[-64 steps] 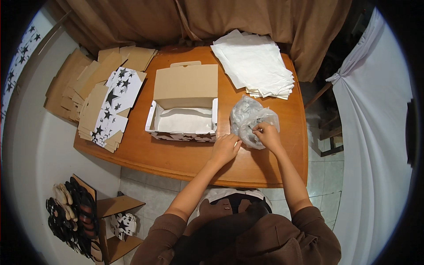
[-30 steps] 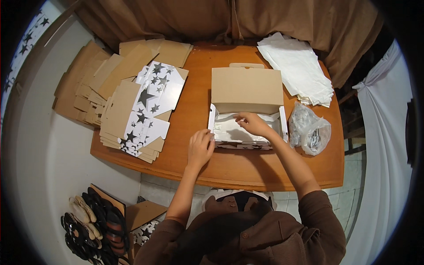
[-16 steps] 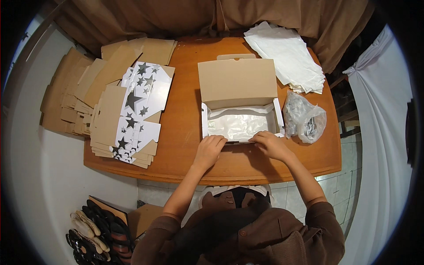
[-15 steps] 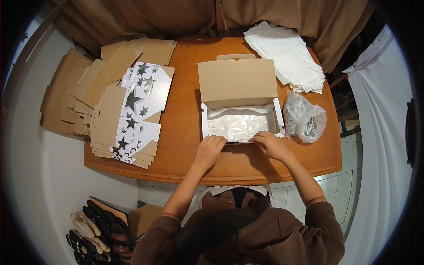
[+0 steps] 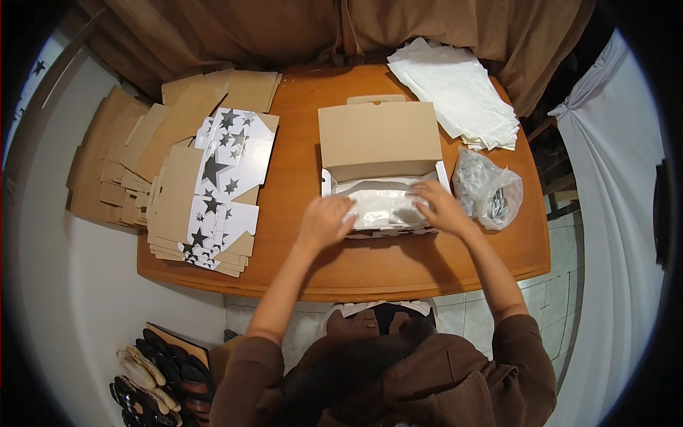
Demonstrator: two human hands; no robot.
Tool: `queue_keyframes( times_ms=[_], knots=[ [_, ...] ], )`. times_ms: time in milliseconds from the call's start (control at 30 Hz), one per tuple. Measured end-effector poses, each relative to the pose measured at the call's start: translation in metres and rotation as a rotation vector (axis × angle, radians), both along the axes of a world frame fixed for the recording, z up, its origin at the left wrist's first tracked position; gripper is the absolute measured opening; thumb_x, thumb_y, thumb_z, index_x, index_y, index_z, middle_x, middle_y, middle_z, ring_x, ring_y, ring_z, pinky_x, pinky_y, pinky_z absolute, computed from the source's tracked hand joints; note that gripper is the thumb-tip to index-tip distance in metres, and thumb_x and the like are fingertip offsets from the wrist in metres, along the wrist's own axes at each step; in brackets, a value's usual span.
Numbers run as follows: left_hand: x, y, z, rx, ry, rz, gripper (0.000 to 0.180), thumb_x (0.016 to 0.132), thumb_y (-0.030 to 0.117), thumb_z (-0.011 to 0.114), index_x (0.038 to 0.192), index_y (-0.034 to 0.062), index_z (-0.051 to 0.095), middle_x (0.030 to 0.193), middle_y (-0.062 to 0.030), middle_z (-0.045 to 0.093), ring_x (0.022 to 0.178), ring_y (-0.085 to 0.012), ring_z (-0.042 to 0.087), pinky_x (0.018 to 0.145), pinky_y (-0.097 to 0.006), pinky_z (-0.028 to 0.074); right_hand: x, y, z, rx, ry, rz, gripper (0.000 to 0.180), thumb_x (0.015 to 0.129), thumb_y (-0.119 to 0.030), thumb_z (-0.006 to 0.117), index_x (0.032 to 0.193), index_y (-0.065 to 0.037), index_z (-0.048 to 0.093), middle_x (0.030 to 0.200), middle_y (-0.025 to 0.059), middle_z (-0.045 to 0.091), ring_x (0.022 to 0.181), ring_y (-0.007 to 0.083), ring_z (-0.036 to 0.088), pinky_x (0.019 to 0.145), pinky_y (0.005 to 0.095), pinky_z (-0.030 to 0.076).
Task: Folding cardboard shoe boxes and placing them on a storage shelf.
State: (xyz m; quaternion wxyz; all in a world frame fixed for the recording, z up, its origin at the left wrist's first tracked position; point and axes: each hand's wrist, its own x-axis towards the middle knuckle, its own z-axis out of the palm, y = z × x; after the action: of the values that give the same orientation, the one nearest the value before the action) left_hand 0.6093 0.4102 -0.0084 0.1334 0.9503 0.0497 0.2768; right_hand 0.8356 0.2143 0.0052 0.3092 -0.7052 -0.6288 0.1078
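Box [image 5: 379, 142] near table [image 5: 299, 178] front edge, lid up | left hand [image 5: 326, 222] and right hand [image 5: 440, 206] spread loose on tissue [image 5: 384, 203] inside, seemingly pressing, not gripping | bag [image 5: 489, 188] right of box

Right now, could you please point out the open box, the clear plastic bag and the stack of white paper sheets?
open box [image 5: 377, 139], head view, on its raised brown lid.
clear plastic bag [image 5: 487, 188], head view, on its crinkled middle.
stack of white paper sheets [image 5: 455, 89], head view, on the top sheet.

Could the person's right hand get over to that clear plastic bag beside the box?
Probably yes. The right hand rests at the open box's right end, and the clear plastic bag lies just beyond on the table, with nothing between them.
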Motion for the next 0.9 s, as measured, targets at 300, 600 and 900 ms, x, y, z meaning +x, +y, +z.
queue_keyframes(
  times_ms=[300,600,900],
  knots=[
    [0.098,0.084,0.046,0.131,-0.092,0.194,0.027,0.078,0.015,0.063,0.105,0.0094,0.059,0.103,-0.0081,0.057,0.092,-0.0264,0.057,0.077,-0.039,0.045,0.099,0.136,0.043,0.108,-0.362,-0.3,0.054,0.074,-0.009,0.066,0.125,-0.01,0.049,0.125,0.0163,0.048,0.118,0.0332,0.045,0.098,0.0424,0.039],
    [0.106,0.054,0.024,0.012,-0.072,0.153,0.034,0.076,0.013,0.064,0.109,0.0096,0.058,0.106,-0.009,0.056,0.099,-0.0269,0.055,0.083,-0.04,0.044,0.119,0.169,0.011,-0.239,-0.238,-0.224,0.092,0.069,-0.031,0.074,0.144,-0.014,0.023,0.138,0.02,0.037,0.13,0.0336,0.035,0.104,0.0544,0.03],
    [0.104,0.055,0.033,-0.067,-0.005,0.258,0.047,0.077,0.017,0.064,0.122,0.0083,0.051,0.121,-0.0154,0.047,0.11,-0.0323,0.047,0.092,-0.043,0.039,0.111,0.157,0.037,-0.325,-0.342,-0.325,0.095,0.06,-0.042,0.079,0.138,-0.012,0.035,0.125,0.0174,0.047,0.121,0.0323,0.043,0.099,0.049,0.033]
  ],
)
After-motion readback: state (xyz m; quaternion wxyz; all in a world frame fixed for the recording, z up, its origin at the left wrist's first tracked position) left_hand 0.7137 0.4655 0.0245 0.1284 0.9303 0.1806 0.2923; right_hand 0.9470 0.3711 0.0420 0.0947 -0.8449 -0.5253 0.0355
